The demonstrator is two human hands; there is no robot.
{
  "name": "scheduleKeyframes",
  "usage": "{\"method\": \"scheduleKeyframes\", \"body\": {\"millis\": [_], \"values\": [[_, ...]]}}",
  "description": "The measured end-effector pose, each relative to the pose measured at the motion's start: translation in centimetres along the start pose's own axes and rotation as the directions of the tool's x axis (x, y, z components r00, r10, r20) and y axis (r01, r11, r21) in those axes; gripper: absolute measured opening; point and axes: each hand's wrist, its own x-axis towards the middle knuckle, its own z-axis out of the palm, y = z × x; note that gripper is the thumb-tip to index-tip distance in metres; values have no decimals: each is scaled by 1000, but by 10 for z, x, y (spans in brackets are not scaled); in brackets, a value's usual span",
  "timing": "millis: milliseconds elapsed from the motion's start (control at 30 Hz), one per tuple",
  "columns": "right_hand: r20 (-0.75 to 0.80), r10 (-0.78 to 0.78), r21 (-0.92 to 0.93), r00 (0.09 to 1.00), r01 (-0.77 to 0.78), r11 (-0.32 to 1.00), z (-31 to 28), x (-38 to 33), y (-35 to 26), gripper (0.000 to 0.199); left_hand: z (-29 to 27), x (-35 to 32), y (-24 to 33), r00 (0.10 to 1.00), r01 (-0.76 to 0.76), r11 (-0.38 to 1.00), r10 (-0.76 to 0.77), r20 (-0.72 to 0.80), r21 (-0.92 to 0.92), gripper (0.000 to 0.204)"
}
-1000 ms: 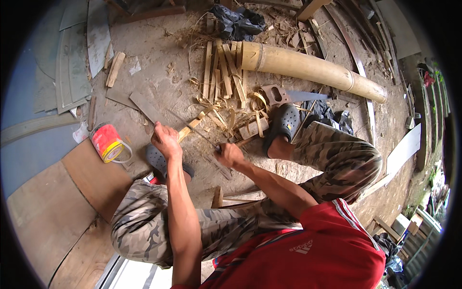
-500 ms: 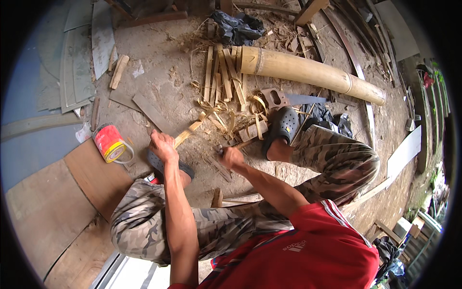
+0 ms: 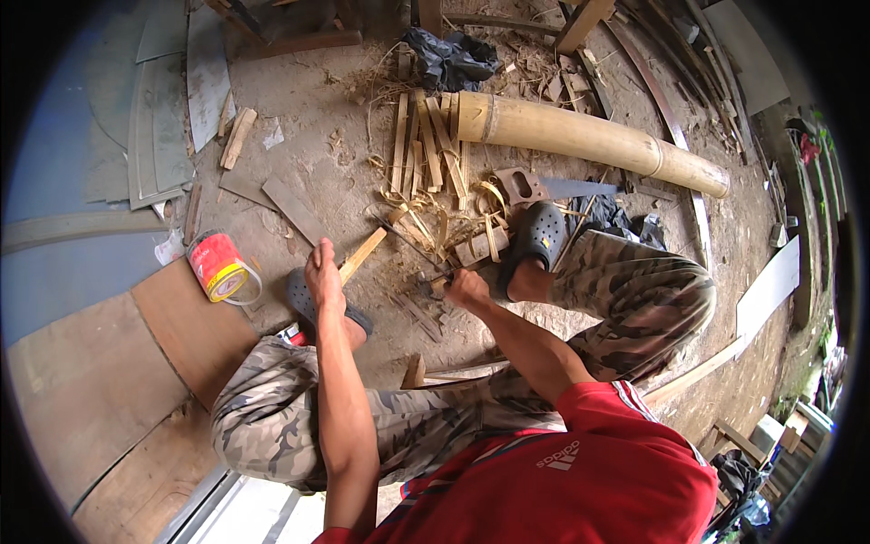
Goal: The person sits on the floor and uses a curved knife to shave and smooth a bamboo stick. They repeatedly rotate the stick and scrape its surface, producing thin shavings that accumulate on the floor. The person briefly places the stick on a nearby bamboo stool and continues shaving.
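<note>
Head view showed the left hand [image 3: 323, 267] clasped around a bamboo slat [image 3: 362, 255], steadying it over the dirt ground [image 3: 308, 172]. Right hand [image 3: 467, 288] was fisted on a small tool (mostly hidden), near the shavings [image 3: 435, 227].

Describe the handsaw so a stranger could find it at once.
Start at the long bamboo pole lying on the dirt floor. Just below its middle, beside the dark clog, lies the handsaw. Among pale split strips, it alone has a grey metal blade and a looped wooden handle.
</note>
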Motion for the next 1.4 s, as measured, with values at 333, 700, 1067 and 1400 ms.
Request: {"method": "scheduleKeyframes", "body": {"millis": [333,700,1067,1400], "values": [[-136,15,79,991,-4,997,-55,11,-40,48,-26,-29,-28,704,374,860,-507,497,348,26],[-334,-592,-184,733,565,804,-201,-78,-106,39,0,-112,58,877,169,975,-80,475,-147,30],[-399,-755,-340,520,681,649,-147,-160,-89,26,4,-177,52,805,101,962,70,590,-252,31],[-380,-799,-478,466,641,601,-176,-125,-88,15,4,-189,66,800,252,922,-27,600,-293,41]]}}
